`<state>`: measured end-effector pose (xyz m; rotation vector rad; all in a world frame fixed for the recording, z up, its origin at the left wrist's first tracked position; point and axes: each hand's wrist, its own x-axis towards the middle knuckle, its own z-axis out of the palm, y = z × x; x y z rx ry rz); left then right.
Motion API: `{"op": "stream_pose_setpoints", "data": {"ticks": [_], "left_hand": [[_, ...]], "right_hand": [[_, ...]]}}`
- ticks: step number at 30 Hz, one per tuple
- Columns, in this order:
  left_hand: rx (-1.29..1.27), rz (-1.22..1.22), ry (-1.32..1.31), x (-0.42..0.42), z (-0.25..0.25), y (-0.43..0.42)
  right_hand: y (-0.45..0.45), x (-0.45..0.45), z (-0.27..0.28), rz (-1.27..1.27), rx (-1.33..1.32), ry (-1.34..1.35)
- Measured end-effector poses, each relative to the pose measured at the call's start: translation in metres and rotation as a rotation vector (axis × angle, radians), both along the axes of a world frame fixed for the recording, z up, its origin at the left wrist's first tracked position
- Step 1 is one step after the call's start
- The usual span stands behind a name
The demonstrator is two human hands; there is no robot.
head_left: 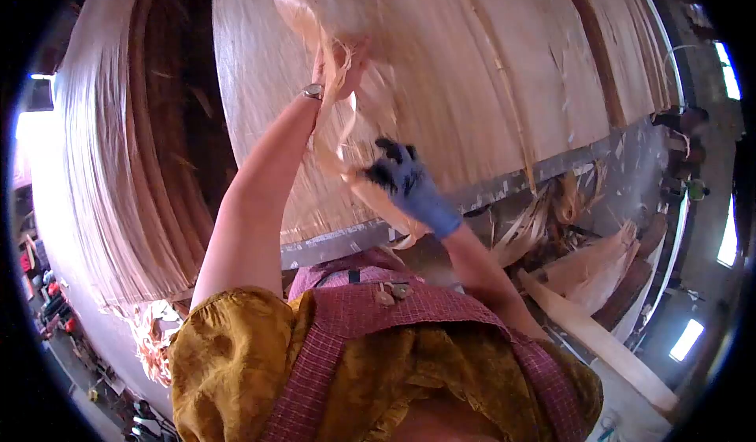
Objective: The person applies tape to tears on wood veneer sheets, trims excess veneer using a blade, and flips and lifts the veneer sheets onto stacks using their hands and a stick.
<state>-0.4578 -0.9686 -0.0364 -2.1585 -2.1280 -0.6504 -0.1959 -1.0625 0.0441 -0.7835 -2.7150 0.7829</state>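
Wood veneer sheets lie in a wide, pale stack before me. My left hand, bare with a watch at the wrist, is at the far part of the stack, closed on a torn veneer strip. Part of its fingers is hidden behind the curling wood. The strip runs down along my left forearm towards my right hand. That hand wears a blue glove with black fingertips. Its fingers are curled against the strip, slightly blurred, above the near edge of the stack.
Another tall veneer stack stands on the left, past a dark gap. Torn veneer scraps and a long pale board lie at the right. A grey table edge runs under the near side of the sheets.
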Motion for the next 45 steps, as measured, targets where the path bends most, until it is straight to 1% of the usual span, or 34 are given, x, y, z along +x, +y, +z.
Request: {"op": "stream_pose_setpoints", "data": {"ticks": [1,3,4,5,6,7,9,11,13,15,16,17,18,19,20,21,23,24,25,26,28,30,33,36,37,38,39,40,43,45], "left_hand": [[0.039,-0.013,0.028,-0.003,0.004,-0.001],[0.121,-0.038,0.085,-0.012,0.012,0.002],[0.195,-0.056,0.010,-0.023,0.012,0.003],[0.268,-0.076,-0.068,-0.041,0.013,0.002],[0.286,-0.064,-0.513,-0.062,0.005,0.003],[0.382,-0.062,-0.967,-0.084,-0.002,0.004],[0.320,0.077,-1.486,-0.100,-0.003,0.002],[0.206,0.238,-0.871,-0.093,0.026,-0.025],[0.102,0.376,-0.243,-0.079,0.070,-0.065],[-0.005,0.504,0.397,-0.061,0.115,-0.108],[-0.022,0.429,0.388,-0.035,0.135,-0.124],[-0.042,0.354,0.377,0.007,0.156,-0.136],[-0.021,0.264,0.234,0.058,0.181,-0.153],[-0.009,0.096,0.059,0.096,0.180,-0.171],[0.066,-0.077,0.103,0.140,0.184,-0.192],[0.146,-0.231,-0.035,0.180,0.183,-0.205],[0.002,-0.430,-0.255,0.241,0.187,-0.227],[-0.058,-0.456,-0.291,0.263,0.184,-0.230],[-0.120,-0.480,-0.327,0.283,0.177,-0.233],[-0.179,-0.498,-0.359,0.303,0.174,-0.236],[-0.280,-0.494,-0.350,0.334,0.177,-0.237],[-0.348,-0.506,-0.323,0.358,0.182,-0.227],[-0.353,-0.515,-0.244,0.392,0.190,-0.208],[-0.275,-0.540,-0.177,0.408,0.204,-0.168],[-0.276,-0.524,-0.199,0.419,0.217,-0.144],[-0.283,-0.508,-0.229,0.414,0.223,-0.124],[-0.297,-0.491,-0.262,0.421,0.235,-0.101],[-0.147,-0.501,-0.170,0.422,0.242,-0.075],[-0.037,-0.456,-0.455,0.425,0.243,0.019],[-0.117,-0.370,-0.667,0.439,0.271,0.090]], "right_hand": [[0.014,-0.006,-0.020,-0.067,0.024,0.061],[0.041,-0.012,-0.050,-0.084,-0.121,0.065],[0.049,-0.013,-0.059,-0.093,-0.196,0.065],[0.052,-0.013,-0.067,-0.108,-0.191,0.058],[0.054,-0.012,-0.071,-0.121,-0.187,0.048],[0.054,-0.012,-0.073,-0.134,-0.187,0.037],[0.053,-0.016,-0.054,-0.118,-0.224,0.030],[0.054,-0.015,-0.045,-0.123,-0.280,0.016],[0.053,-0.008,-0.039,-0.151,-0.357,0.000],[0.044,0.014,-0.014,-0.130,-0.383,0.121],[0.036,0.034,-0.005,-0.121,-0.402,0.178],[0.031,0.061,-0.003,-0.195,-0.594,0.188],[0.025,0.098,0.000,-0.268,-0.787,0.194],[0.015,0.139,0.015,-0.391,-0.974,0.190],[-0.001,0.206,-0.002,-0.429,-1.060,0.271],[-0.016,0.272,-0.018,-0.468,-1.144,0.354],[-0.075,0.475,-0.107,-0.722,-1.317,0.413],[-0.110,0.531,-0.101,-0.764,-1.056,0.060],[-0.143,0.577,-0.094,-0.740,-0.788,-0.319],[-0.171,0.621,-0.090,-0.718,-0.651,-0.542],[-0.216,0.696,-0.096,-0.704,-0.528,-0.771],[-0.243,0.753,-0.100,-0.694,-0.452,-0.894],[-0.248,0.801,-0.104,-0.659,-0.313,-0.981],[-0.220,0.832,-0.115,-0.566,-0.031,-1.024],[-0.200,0.844,-0.118,-0.544,0.100,-1.011],[-0.183,0.847,-0.123,-0.555,0.212,-0.989],[-0.167,0.850,-0.117,-0.609,0.262,-0.951],[-0.150,0.847,-0.115,-0.688,0.264,-0.897],[-0.123,0.822,-0.105,-1.124,-0.104,-0.486],[-0.100,0.792,-0.081,-1.263,-0.166,-0.187]]}}
